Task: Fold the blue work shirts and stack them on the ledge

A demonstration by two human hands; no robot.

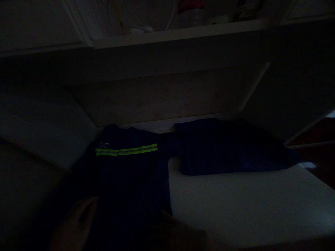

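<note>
A navy work shirt (131, 174) with a yellow-green reflective stripe (137, 150) across its chest lies spread on a pale surface. Small pale printing shows above the stripe's left end. My left hand (75, 223) is at the shirt's lower left, its fingers curled together on the cloth. At the lower right edge of the shirt is my right hand (180, 233), so dark that its fingers hardly show. A second navy garment (230, 150), apparently folded, lies to the right and meets the shirt's sleeve.
The pale surface (222, 202) sits in a recess with side walls and a back panel (162, 97). Above runs a shelf (178, 33) holding a red-topped container (191, 10) and other items. The view is very dark.
</note>
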